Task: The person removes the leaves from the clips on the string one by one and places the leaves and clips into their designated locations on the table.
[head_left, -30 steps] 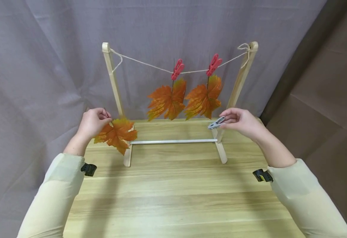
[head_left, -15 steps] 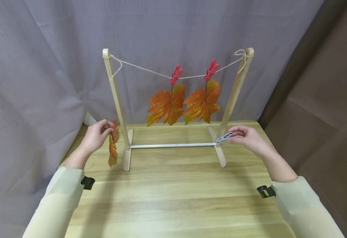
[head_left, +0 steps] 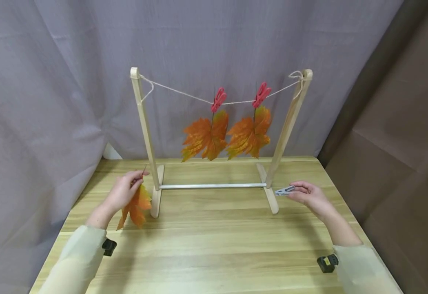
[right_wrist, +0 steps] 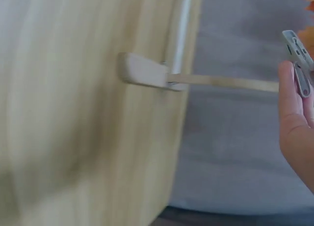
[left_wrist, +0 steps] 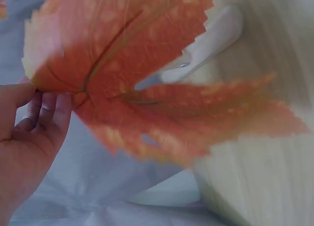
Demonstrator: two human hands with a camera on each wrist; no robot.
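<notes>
My left hand (head_left: 125,191) pinches the stem of an orange maple leaf (head_left: 138,206), which hangs down beside the rack's left foot; in the left wrist view this leaf (left_wrist: 132,44) spreads across the picture. A grey clothespin (head_left: 284,190) is pinched between the thumb and fingers of my right hand (head_left: 313,200), just right of the rack's right foot. Two more leaves, a left one (head_left: 207,136) and a right one (head_left: 251,132), hang from the string (head_left: 184,93), each by a pink clothespin (head_left: 219,100).
A wooden rack with a left post (head_left: 145,130), a right post (head_left: 289,130) and a white crossbar (head_left: 214,186) stands toward the back of the wooden table (head_left: 206,245). Grey cloth (head_left: 70,81) hangs behind it, and brown cloth (head_left: 393,134) hangs at the right.
Both hands have come lower and nearer in the head view, the left with its leaf and the right with the grey clothespin. The held leaf has turned. The head view has shifted slightly.
</notes>
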